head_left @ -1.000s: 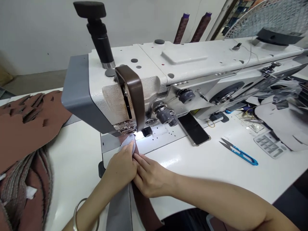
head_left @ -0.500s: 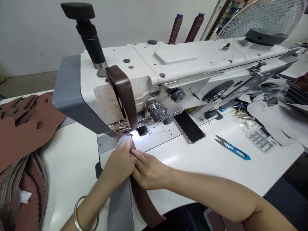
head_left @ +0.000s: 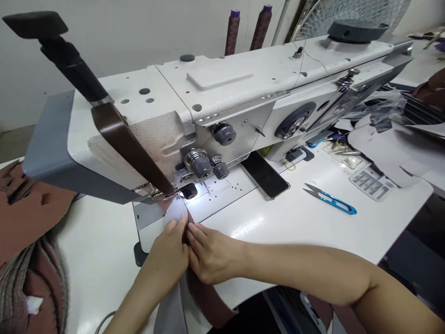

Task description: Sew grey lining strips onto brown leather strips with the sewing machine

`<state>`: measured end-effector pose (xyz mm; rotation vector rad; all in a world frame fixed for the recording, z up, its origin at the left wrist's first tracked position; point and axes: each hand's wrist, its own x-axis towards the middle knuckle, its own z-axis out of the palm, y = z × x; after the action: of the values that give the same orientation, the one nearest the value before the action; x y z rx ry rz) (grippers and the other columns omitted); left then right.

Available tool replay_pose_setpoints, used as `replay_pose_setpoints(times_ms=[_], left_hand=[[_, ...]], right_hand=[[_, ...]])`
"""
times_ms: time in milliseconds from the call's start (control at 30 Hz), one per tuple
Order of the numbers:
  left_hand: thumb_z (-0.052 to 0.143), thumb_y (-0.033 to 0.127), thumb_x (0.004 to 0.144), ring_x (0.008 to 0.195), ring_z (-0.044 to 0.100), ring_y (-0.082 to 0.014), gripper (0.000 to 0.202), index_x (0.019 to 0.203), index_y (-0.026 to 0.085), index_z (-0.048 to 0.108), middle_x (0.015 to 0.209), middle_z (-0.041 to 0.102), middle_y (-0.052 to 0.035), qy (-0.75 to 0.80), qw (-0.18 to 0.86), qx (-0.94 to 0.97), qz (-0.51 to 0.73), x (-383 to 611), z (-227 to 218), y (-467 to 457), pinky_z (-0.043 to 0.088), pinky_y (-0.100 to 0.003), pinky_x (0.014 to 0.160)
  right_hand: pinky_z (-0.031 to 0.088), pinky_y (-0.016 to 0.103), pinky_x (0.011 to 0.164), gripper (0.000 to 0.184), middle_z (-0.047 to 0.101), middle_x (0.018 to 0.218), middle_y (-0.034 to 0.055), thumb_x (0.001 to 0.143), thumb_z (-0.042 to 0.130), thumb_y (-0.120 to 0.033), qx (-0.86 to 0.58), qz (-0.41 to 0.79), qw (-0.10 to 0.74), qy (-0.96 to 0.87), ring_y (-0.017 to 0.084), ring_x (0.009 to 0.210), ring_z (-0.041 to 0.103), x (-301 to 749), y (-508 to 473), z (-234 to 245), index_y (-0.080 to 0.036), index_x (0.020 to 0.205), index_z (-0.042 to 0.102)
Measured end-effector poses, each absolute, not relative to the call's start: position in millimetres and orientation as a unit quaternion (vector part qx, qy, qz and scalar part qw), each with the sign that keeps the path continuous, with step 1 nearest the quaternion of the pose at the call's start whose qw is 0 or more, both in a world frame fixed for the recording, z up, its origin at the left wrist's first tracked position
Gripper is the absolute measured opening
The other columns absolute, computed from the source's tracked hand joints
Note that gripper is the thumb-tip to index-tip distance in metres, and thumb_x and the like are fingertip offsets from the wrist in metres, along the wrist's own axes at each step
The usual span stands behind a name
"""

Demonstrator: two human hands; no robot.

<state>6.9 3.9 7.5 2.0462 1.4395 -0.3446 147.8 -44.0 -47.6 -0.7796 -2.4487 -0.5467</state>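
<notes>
A light grey-blue fabric piece (head_left: 175, 211) lies under the needle area of a white sewing machine (head_left: 146, 134), over a brown strip (head_left: 212, 304). My left hand (head_left: 170, 250) is closed on the fabric piece, thumb and finger pressing its near edge. Against it, my right hand (head_left: 212, 255) has its fingers bent together on the brown strip's edge. A grey strip (head_left: 170, 306) hangs down beneath my left hand. The machine's lamp lights the metal plate (head_left: 222, 192) beside the needle, and the brown guard (head_left: 134, 148) partly hides the needle.
Blue thread snips (head_left: 332, 202) and a phone (head_left: 266, 176) lie to the right on the white table (head_left: 278, 227). Stacked brown pieces (head_left: 41, 278) cover the left side. Pale cut pieces (head_left: 385, 144) and a grey stencil (head_left: 371, 183) rest at far right.
The view has shifted, so the machine appears farther left. My hands now sit slightly farther from the needle, and more of the grey-blue fabric shows. Both keep their hold.
</notes>
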Motion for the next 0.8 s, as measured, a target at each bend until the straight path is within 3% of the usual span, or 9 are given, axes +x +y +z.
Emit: replay_pose_setpoints(times_ms=[233,433,667,800], left_hand=[[0.032,0.000,0.078,0.103,0.060,-0.0187,0.067,0.144,0.009,0.037,0.111,0.059,-0.0118,0.523,0.274,0.797,-0.126,9.8,7.0,8.4,0.047,-0.029,0.096],[0.032,0.003,0.078,0.102,0.057,-0.0205,0.058,0.132,0.012,0.052,0.105,0.060,-0.0097,0.524,0.219,0.817,-0.095,10.3,2.1,18.0,0.046,-0.032,0.097],[0.037,0.005,0.078,0.105,0.058,-0.0233,0.047,0.117,0.014,0.062,0.111,0.061,-0.0121,0.532,0.223,0.809,-0.108,6.0,2.4,0.7,0.046,-0.035,0.098],[0.039,0.004,0.076,0.112,0.056,-0.0245,0.045,0.113,0.013,0.063,0.120,0.060,-0.0131,0.531,0.237,0.806,-0.111,9.0,6.8,2.5,0.043,-0.037,0.102]], right_hand=[[0.055,0.053,0.081,0.021,0.070,0.087,0.0268,0.083,0.044,-0.010,-0.282,-0.218,0.245,-0.901,0.035,0.087,0.070,145.5,-40.7,-50.8,-0.005,0.081,0.064],[0.056,0.051,0.077,0.021,0.070,0.086,0.0281,0.080,0.047,-0.008,-0.287,-0.244,0.266,-0.887,0.036,0.083,0.071,142.8,-37.0,-49.4,0.002,0.086,0.065],[0.057,0.050,0.070,0.020,0.071,0.081,0.0259,0.075,0.047,-0.007,-0.276,-0.245,0.289,-0.883,0.036,0.080,0.071,141.8,-39.5,-47.6,-0.006,0.072,0.067],[0.056,0.050,0.072,0.020,0.070,0.081,0.0262,0.075,0.048,-0.006,-0.278,-0.245,0.294,-0.881,0.037,0.079,0.071,140.7,-37.8,-47.9,-0.005,0.073,0.067]])
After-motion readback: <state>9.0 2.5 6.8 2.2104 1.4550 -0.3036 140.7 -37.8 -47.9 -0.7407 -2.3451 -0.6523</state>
